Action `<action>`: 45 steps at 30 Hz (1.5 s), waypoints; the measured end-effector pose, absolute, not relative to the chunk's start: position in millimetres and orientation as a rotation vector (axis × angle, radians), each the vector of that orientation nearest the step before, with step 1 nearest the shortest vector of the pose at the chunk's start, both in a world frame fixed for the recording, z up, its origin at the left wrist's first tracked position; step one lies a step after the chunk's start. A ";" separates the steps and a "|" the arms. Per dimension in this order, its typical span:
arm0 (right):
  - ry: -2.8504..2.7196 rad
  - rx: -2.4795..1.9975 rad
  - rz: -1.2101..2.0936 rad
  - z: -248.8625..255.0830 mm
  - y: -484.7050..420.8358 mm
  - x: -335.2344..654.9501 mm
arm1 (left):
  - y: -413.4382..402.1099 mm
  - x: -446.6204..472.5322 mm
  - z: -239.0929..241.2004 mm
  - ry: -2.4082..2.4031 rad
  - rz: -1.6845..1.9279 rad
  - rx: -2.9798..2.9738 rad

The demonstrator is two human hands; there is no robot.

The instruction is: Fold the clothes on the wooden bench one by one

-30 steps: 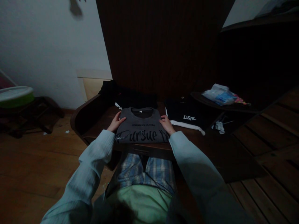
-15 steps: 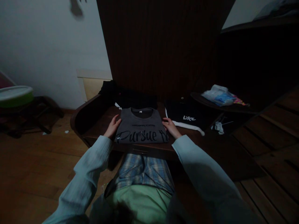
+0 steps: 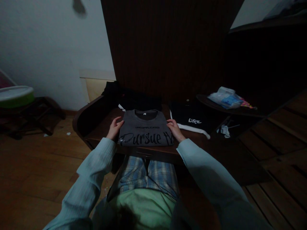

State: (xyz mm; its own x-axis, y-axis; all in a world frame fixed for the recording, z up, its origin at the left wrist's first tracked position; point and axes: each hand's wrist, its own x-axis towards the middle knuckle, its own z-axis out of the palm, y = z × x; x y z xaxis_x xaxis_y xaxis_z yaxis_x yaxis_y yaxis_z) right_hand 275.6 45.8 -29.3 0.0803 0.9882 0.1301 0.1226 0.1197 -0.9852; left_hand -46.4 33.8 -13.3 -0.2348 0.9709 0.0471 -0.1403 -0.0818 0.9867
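A grey T-shirt point(image 3: 146, 129), folded into a rectangle, lies on the dark wooden dresser top point(image 3: 100, 129) in front of me. Its collar points away from me, and black lettering runs across its front. My left hand point(image 3: 115, 128) grips the left side of the shirt, thumb on the fabric. On the opposite side, my right hand point(image 3: 176, 129) has its fingers closed on the shirt's right edge. Some fingertips are hidden at the cloth. Just right of the shirt lies a folded black garment point(image 3: 187, 115) with white "LIFE" lettering and a white trim.
Dark clothing point(image 3: 141, 99) is heaped at the back of the dresser top. On a rounded shelf point(image 3: 203, 101) at the right sits a clear and blue plastic package point(image 3: 225, 97). A stool point(image 3: 35, 115) bearing a green-sided tub point(image 3: 16, 97) stands at the far left.
Very little differs. My fingers have shifted slightly at the shirt's edges, and the view has tilted a little. The T-shirt stays in the same place.
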 end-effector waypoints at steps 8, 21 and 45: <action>-1.187 -1.301 0.910 -31.5 71.7 268.2 | 50.0 -47.4 -10.4 1.316 1.520 0.857; -1.254 -1.339 0.749 -43.3 98.1 266.1 | 58.4 -36.9 -4.4 1.407 1.439 1.103; -1.158 -1.482 0.674 -26.1 78.7 265.7 | 54.9 -38.8 -4.6 1.522 1.403 1.229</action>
